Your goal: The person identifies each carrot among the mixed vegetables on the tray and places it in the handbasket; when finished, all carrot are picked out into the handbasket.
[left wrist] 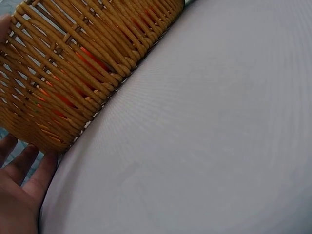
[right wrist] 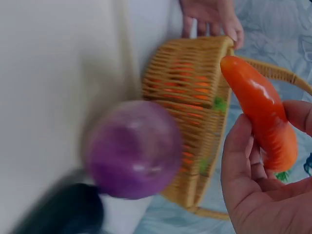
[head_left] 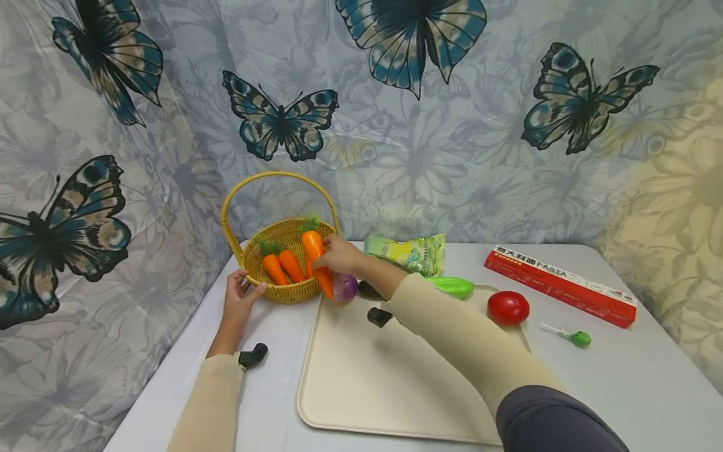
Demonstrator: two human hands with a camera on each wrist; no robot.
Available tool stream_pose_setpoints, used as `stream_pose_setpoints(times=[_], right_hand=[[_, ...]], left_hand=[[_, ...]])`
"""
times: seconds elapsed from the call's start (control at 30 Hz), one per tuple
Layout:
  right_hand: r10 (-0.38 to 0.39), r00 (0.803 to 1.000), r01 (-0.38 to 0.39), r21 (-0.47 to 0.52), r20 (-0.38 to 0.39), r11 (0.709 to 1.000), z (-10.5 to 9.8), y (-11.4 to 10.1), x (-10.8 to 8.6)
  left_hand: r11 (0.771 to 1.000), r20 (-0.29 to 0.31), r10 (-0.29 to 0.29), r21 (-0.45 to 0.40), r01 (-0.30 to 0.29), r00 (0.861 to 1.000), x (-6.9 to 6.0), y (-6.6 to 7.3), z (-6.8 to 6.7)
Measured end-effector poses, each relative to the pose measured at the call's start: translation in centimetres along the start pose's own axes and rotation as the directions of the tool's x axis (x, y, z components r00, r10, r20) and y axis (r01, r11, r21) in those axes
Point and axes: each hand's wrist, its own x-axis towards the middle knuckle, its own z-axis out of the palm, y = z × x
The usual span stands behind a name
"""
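My right hand (head_left: 341, 254) pinches an orange carrot (head_left: 313, 245) with a green top over the right side of a wicker basket (head_left: 288, 293). In the right wrist view the carrot (right wrist: 261, 107) lies between thumb and fingers, its tip pointing toward the basket's far end. Two more carrots (head_left: 275, 270) lie in the basket. My left hand (head_left: 240, 298) holds the basket's left end near the handle base. In the left wrist view its fingers (left wrist: 44, 175) touch the woven wall. A purple round vegetable (head_left: 346, 287) sits beside the basket, partly behind my right hand.
A beige tray (head_left: 361, 389) lies in front, with a green vegetable (head_left: 454, 287) and a tomato (head_left: 508, 308) at its far side. A dark vegetable (head_left: 369, 290) is partly hidden by my arm. Behind are a green-yellow packet (head_left: 412, 251), a red pasta box (head_left: 559, 285) and a lollipop (head_left: 580, 339).
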Motion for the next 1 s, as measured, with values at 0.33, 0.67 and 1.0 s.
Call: stream_pose_setpoints(times=[0.33, 0.67, 1.0], right_hand=[[-0.104, 0.989, 0.107, 0.019, -0.103, 0.994, 1.8, -2.2, 4.4], [-0.049, 0.979, 0.01, -0.195, -0.199, 0.981, 2.1, 2.2, 5.0], [-0.084, 0.974, 0.029, -0.249, -0.211, 0.968, 1.6, 2.9, 3.8]], left_hand=[[0.999, 0.003, -0.038, -0.015, 0.038, 0.999, -0.7, 1.0, -0.3], [0.999, 0.034, -0.04, -0.035, 0.042, 0.999, -2.1, 3.2, 1.7], [1.0, 0.01, -0.022, -0.022, 0.022, 1.0, -1.1, 0.8, 1.7]])
